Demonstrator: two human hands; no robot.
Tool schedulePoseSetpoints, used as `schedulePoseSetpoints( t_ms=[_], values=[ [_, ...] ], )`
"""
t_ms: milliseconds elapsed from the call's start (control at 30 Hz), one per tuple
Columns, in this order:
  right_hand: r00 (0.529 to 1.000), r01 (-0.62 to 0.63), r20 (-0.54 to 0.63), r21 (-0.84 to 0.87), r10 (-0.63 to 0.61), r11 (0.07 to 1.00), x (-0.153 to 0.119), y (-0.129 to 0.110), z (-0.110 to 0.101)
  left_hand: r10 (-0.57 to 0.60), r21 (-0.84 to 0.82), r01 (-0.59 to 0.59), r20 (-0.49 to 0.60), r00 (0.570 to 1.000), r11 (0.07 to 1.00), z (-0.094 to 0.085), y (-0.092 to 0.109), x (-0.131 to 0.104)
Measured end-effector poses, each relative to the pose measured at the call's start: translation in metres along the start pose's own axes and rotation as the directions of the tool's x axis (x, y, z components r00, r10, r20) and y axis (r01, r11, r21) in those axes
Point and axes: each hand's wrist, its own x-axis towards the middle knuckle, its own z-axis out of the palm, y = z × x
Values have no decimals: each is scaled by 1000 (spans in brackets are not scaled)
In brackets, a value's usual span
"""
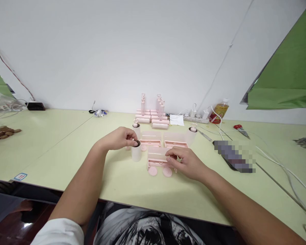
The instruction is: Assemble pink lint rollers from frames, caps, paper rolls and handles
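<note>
left hand [120, 138] partly hides cylinder [136, 154]

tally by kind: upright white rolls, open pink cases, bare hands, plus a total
Upright white rolls: 3
Open pink cases: 3
Bare hands: 2
Total: 8

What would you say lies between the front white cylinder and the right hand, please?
In the head view, bare tabletop comes first beside the cylinder, then the front pink case, partly covered by the right hand.
</note>
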Motion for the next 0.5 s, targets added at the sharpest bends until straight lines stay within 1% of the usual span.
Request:
schedulePoseSetpoints(
  t_ms=[100,167,233,267,300,333,400,467,500],
  values=[
    [1000,-9,2,-4,9,1000,0,0,0,23,-40,-24,-23,999,999,0,2,0],
    [1000,-5,0,7,5,1000,0,1,0,60,-105,-66,-57,997,992,0,3,-1],
    [1000,1,1,27,-1,1000,0,1,0,109,-185,-135,-144,984,974,-1,3,-2],
    [1000,1,3,36,-1,999,0,2,0,132,-217,-181,-219,967,959,-2,3,-2],
    [1000,-1,4,44,1,999,0,2,0,149,-243,-230,-312,938,942,-3,2,-2],
    [1000,-5,6,49,5,999,0,2,1,155,-267,-281,-411,898,922,-5,0,-2],
    [1000,-15,10,52,15,999,0,3,1,143,-311,-384,-587,797,869,-9,-3,-1],
    [1000,-24,14,56,23,998,0,3,0,115,-344,-479,-705,700,808,-16,-8,-1],
    [999,-28,17,58,27,998,0,2,0,98,-351,-512,-744,661,784,-19,-10,-1]
  ],
)
